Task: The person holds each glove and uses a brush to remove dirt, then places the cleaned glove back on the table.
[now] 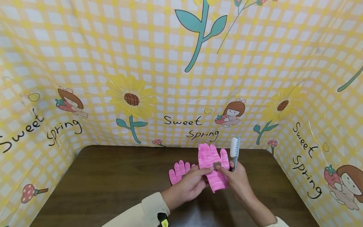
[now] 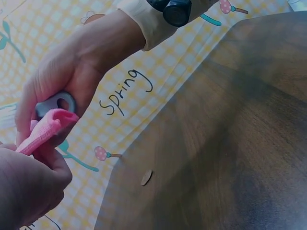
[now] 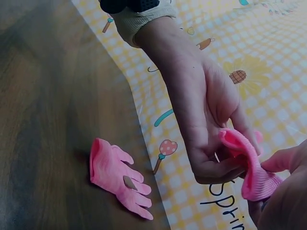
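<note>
A pink knitted glove (image 1: 210,157) is held up over the table, its fingers pointing away and a grey-brown patch (image 1: 216,165) on its face. My left hand (image 1: 191,186) pinches it from the left, thumb on top beside the patch. My right hand (image 1: 238,179) pinches its right side, thumb close to the patch. A scrub brush (image 1: 235,149) with white bristles and a blue-grey handle stands up from that same hand. In the left wrist view the handle's looped end (image 2: 62,103) shows by the palm. The glove's folded cuff (image 3: 240,143) appears in the right wrist view.
A second pink glove (image 3: 120,177) lies on the dark wooden table (image 1: 113,183), left of the held one, with a brownish patch on it. A small brown oval (image 2: 147,178) lies on the tabletop. Yellow checked cloth (image 1: 158,63) walls the back and sides.
</note>
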A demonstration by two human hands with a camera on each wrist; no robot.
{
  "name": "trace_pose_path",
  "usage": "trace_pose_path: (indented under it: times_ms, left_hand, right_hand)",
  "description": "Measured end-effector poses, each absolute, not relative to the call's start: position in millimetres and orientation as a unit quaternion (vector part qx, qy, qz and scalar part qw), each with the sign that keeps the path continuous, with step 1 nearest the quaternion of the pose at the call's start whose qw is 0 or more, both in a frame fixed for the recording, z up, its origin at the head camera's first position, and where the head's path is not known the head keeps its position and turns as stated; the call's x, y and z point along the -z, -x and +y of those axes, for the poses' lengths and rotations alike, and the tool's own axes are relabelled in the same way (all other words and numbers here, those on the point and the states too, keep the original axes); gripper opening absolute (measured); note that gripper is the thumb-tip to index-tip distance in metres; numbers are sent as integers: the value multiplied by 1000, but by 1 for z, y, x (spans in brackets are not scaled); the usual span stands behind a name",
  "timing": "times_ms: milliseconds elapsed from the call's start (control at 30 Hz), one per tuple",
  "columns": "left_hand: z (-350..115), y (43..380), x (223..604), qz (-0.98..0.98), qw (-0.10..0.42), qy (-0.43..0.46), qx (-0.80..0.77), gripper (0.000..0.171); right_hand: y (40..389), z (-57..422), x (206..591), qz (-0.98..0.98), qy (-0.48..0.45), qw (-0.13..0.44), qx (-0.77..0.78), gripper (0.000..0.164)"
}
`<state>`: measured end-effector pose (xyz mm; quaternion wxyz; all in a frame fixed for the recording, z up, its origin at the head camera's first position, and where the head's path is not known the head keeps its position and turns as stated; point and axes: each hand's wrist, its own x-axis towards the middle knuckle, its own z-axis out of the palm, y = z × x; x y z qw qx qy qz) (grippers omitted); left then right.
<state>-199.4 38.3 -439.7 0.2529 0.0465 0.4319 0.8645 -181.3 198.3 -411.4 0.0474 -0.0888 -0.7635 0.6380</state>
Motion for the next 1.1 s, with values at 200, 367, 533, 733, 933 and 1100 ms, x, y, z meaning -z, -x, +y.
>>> trace_pose_path:
  times_ms: [200,367,533,733,933,1100]
  left_hand:
    - [39,198,440,407,254,-41,-876,43]
    - [39,198,442,390,263,-43,-881,49]
    - [40,200,444,387,258,-40,-884,50]
    - [41,205,446,377,257,-46,-888,53]
    - [41,208,447,368,272,-53,-888,58]
    - [46,209,446,360,293,-58,-884,64]
  right_hand:
    - [181,199,414,-767,79,43,-635,45]
    - [179,207,413,-787,90,18,-611,35]
    - [175,220,408,-794,87,17,-601,39]
    - [163,236,407,-852,54,69,-517,56]
    - [149,235,416,-921,-24,106,-373,37]
    - [142,229,428,-957,-88,152,-232,21]
